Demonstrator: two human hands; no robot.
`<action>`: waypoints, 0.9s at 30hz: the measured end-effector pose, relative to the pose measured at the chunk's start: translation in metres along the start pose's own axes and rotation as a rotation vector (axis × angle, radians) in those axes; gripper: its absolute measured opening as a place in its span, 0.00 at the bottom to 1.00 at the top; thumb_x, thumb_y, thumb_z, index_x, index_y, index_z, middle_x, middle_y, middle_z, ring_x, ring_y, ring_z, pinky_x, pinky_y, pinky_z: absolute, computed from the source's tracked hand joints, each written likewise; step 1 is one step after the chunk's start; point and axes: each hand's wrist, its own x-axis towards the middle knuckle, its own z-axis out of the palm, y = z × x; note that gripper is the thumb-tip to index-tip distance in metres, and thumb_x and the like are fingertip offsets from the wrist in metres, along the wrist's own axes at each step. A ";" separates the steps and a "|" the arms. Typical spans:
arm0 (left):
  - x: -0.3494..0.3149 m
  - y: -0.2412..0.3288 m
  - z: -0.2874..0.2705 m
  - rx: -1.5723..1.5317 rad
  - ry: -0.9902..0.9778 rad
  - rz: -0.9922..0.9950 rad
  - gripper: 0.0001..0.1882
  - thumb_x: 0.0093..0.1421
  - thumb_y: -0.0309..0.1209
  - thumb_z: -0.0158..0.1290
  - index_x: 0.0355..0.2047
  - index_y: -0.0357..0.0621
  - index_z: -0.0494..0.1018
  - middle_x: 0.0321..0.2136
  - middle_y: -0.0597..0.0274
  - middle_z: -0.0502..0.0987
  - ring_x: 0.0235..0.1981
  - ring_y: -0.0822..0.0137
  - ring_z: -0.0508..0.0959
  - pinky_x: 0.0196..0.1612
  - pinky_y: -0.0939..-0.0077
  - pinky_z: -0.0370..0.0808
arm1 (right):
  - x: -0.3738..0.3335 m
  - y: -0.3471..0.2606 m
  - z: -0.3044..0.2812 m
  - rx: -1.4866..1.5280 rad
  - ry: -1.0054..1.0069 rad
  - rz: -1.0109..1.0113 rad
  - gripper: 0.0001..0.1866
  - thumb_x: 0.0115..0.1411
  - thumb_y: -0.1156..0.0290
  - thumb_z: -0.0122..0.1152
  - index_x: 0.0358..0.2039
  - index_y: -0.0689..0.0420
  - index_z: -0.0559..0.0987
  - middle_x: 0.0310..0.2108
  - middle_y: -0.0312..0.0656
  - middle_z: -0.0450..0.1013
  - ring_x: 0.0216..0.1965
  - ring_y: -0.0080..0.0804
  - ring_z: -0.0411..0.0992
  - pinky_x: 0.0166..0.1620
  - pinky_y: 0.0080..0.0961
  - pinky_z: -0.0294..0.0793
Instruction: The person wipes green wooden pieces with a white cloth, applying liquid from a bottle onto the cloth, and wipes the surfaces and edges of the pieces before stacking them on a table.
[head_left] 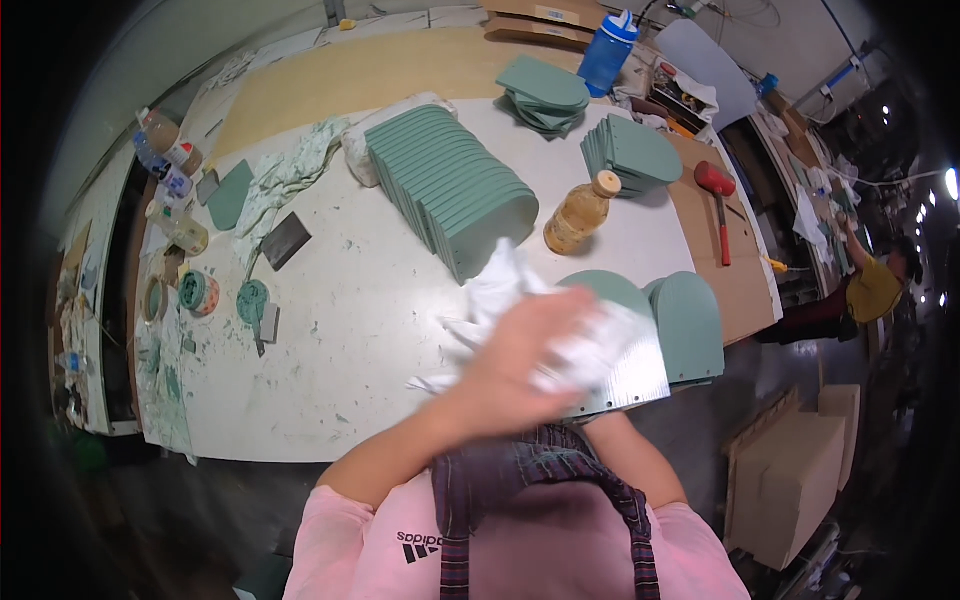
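My left hand (pixel 525 355), blurred by motion, holds a bunched white cloth (pixel 495 285) against a green round-topped panel (pixel 640 375). The panel's lower part shines under the light, and small holes run along its straight near edge. My right forearm (pixel 635 455) reaches up to that near edge, but the hand itself is hidden beneath the panel and cloth. Just right of it lies a stack of similar green panels (pixel 690 325). Beyond the cloth, a long row of green panels (pixel 455 190) leans together on the white table (pixel 350 390).
An amber bottle (pixel 582 215) stands close beyond the panel. Farther back are two more panel piles (pixel 635 155) (pixel 543 92) and a blue bottle (pixel 608 55). A red mallet (pixel 718 205) lies at right. Green filler tubs (pixel 198 292), a dark block (pixel 286 241) and bottles (pixel 180 228) sit at left.
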 end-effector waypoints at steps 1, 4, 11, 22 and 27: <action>0.013 0.013 0.012 0.248 -0.209 0.179 0.37 0.55 0.48 0.60 0.63 0.48 0.63 0.64 0.52 0.61 0.64 0.53 0.62 0.65 0.50 0.58 | 0.002 0.011 0.001 0.024 -0.030 0.033 0.22 0.69 0.56 0.46 0.54 0.61 0.69 0.40 0.45 0.72 0.33 0.29 0.70 0.35 0.26 0.72; 0.017 -0.005 0.025 0.384 -0.194 0.130 0.40 0.53 0.50 0.61 0.65 0.54 0.62 0.68 0.56 0.55 0.68 0.49 0.55 0.66 0.42 0.52 | 0.009 0.037 0.010 0.059 -0.079 0.162 0.26 0.68 0.53 0.45 0.57 0.60 0.66 0.39 0.47 0.70 0.31 0.29 0.68 0.33 0.26 0.70; 0.009 -0.079 -0.004 0.011 -0.003 -0.580 0.17 0.61 0.34 0.55 0.47 0.38 0.75 0.36 0.51 0.82 0.36 0.65 0.80 0.41 0.70 0.75 | 0.014 0.047 0.024 0.074 -0.093 0.214 0.33 0.67 0.48 0.43 0.63 0.60 0.61 0.36 0.49 0.67 0.26 0.30 0.65 0.28 0.25 0.67; -0.043 -0.101 -0.024 -0.329 0.352 -0.611 0.19 0.61 0.27 0.55 0.51 0.33 0.74 0.42 0.59 0.80 0.42 0.73 0.77 0.48 0.78 0.72 | -0.047 -0.085 0.075 -1.106 0.873 -0.619 0.26 0.69 0.59 0.49 0.60 0.65 0.67 0.42 0.40 0.75 0.36 0.27 0.74 0.42 0.23 0.76; -0.048 -0.103 -0.025 -0.385 0.358 -0.689 0.17 0.63 0.27 0.54 0.51 0.33 0.74 0.43 0.61 0.79 0.42 0.73 0.76 0.47 0.77 0.72 | -0.124 -0.184 0.098 -1.762 1.084 -0.828 0.18 0.69 0.67 0.49 0.50 0.68 0.76 0.39 0.37 0.76 0.40 0.22 0.71 0.47 0.23 0.71</action>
